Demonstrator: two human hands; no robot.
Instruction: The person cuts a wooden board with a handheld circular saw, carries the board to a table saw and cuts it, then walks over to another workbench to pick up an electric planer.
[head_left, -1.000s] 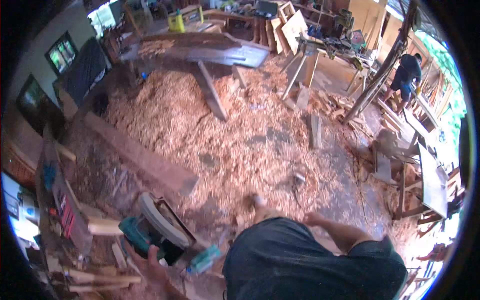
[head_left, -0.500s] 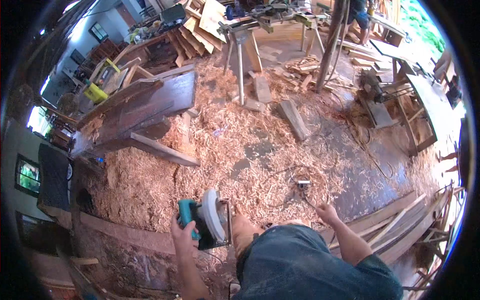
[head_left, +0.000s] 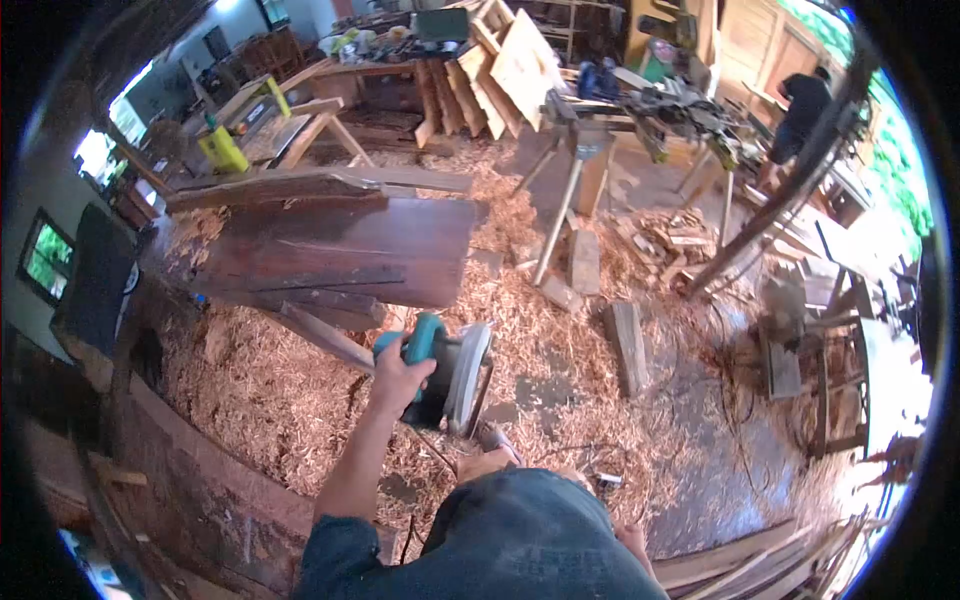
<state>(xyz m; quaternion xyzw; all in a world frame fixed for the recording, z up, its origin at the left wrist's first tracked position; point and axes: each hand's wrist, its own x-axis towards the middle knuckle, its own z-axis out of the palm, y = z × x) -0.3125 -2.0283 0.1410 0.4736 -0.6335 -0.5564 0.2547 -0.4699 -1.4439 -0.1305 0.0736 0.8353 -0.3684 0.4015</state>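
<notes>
My left hand [head_left: 400,383] is wrapped round the teal handle of a circular saw [head_left: 455,375] with a dark body and a pale blade guard. The saw hangs in the air over the wood shavings, just short of a wide dark plank [head_left: 350,245] propped on wooden supports. Lower down, my right hand [head_left: 630,538] is beside my body and partly hidden by my shirt. Its fingers look closed on a thin dark power cord [head_left: 590,446], which loops over the shavings near a small white piece [head_left: 608,480], perhaps its plug.
Wood shavings [head_left: 270,390] cover much of the floor. A loose timber block [head_left: 627,348] lies ahead, with a saw stand [head_left: 590,150] behind it. A slanting post [head_left: 780,220] rises at right. Another person [head_left: 800,115] stands at the far right. Boards [head_left: 740,560] lie at lower right.
My left hand has raised the circular saw forward, nearer the dark plank. The view has turned left, and my right hand has dropped back, closer to my body.
</notes>
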